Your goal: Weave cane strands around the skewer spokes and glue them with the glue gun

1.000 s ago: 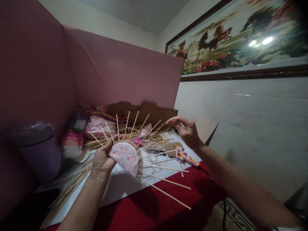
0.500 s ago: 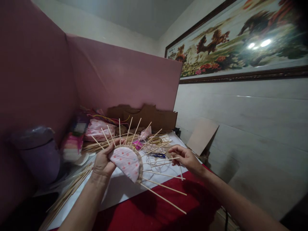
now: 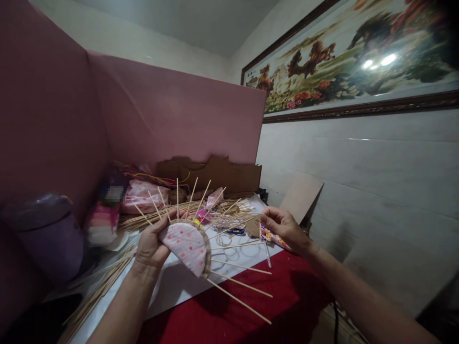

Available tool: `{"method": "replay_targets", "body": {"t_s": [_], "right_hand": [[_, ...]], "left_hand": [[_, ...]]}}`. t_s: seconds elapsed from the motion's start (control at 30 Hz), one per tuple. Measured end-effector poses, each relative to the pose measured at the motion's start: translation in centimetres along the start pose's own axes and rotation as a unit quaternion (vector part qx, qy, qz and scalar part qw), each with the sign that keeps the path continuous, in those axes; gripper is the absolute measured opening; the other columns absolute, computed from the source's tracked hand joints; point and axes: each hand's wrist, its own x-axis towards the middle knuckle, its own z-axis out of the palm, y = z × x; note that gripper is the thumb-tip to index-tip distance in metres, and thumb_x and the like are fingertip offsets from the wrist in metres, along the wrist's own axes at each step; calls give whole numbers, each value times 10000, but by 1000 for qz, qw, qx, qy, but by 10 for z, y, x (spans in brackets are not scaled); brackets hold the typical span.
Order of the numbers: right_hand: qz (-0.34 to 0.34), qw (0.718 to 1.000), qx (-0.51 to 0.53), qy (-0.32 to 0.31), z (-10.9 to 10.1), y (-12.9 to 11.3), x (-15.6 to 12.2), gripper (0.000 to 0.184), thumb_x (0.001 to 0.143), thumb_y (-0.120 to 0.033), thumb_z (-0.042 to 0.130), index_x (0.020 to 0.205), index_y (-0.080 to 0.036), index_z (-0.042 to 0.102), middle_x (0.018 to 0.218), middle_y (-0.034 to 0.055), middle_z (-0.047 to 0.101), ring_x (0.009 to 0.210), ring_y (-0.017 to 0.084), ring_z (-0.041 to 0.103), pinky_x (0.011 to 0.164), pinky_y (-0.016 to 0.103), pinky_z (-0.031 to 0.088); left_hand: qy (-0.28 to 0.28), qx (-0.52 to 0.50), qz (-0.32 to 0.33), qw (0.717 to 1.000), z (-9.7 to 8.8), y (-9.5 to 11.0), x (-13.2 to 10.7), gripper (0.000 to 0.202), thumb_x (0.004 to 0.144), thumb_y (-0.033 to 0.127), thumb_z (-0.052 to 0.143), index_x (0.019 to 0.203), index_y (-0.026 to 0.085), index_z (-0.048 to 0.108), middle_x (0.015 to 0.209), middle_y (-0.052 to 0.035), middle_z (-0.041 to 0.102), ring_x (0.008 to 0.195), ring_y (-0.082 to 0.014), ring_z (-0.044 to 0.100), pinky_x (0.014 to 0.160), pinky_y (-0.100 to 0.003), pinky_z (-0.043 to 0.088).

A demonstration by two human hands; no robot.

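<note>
In my left hand (image 3: 152, 248) is a half-round piece covered in white cloth with small red dots (image 3: 184, 246), gripped at its upper left edge. A woven rim (image 3: 207, 253) runs along its curve, and several thin sticks (image 3: 238, 300) fan out from it. My right hand (image 3: 285, 230) is raised just past the tips of the right-hand sticks, its thumb and fingers pinched together. Whatever lies in that pinch is too small to make out. Under the right hand shows a strip of colourful patterned cloth (image 3: 274, 239).
Bundles of sticks (image 3: 98, 284) lie on the left and behind the half-round piece. Loose twine, a blue-handled tool (image 3: 236, 231) and a pink packet (image 3: 202, 216) rest on the white sheet (image 3: 172, 291). Cardboard (image 3: 218, 174) stands at the back, with a red cloth (image 3: 215, 315) nearest me.
My right hand has risen and moved right, away from the stick tips, uncovering the patterned cloth. The left hand keeps its hold on the half-round piece. My view has shifted slightly.
</note>
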Motion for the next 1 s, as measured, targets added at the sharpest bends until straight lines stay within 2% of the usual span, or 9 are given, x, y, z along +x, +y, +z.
{"method": "replay_targets", "body": {"t_s": [0.17,0.3,0.53,0.67,0.77,1.0], "right_hand": [[4,1000,8,24,-1,2,6,388,758,-532,570,634,-173,487,533,-54,376,459,67,310,417,205,240],[27,999,36,-21,5,19,7,391,796,-532,519,643,-174,486,522,-51,383,439,69,306,414,212,245],[9,991,-66,-119,19,27,-7,321,818,-421,536,645,-152,566,586,-8,488,558,101,425,520,226,328],[23,985,-102,-140,19,22,-13,258,804,-373,562,696,-145,614,583,-8,499,553,105,433,513,228,320],[9,983,-126,-132,18,19,-15,259,810,-358,555,676,-143,608,561,-16,476,534,99,407,499,226,301],[-33,976,-167,-138,21,21,-23,303,847,-330,506,616,-144,565,545,-17,465,528,95,406,495,223,300]], "left_hand": [[-4,-13,-7,1000,2,1,-1,293,828,65,391,914,54,671,813,-164,715,720,-250,680,699,-415,552],[-2,-22,-9,1000,1,2,-2,305,836,62,377,872,61,679,790,-164,716,695,-238,682,676,-399,556],[4,-19,-5,1000,0,2,0,320,844,66,361,843,60,681,771,-165,714,656,-231,679,602,-371,563],[-1,-12,8,1000,-4,2,2,308,840,71,373,803,61,678,775,-167,713,662,-241,678,611,-393,561],[1,-15,3,1000,-6,1,3,301,837,70,380,795,61,677,763,-171,711,688,-247,679,643,-405,557],[-9,-18,-1,1000,-4,0,2,318,844,83,370,966,71,664,773,-163,711,685,-248,678,652,-420,552]]}}
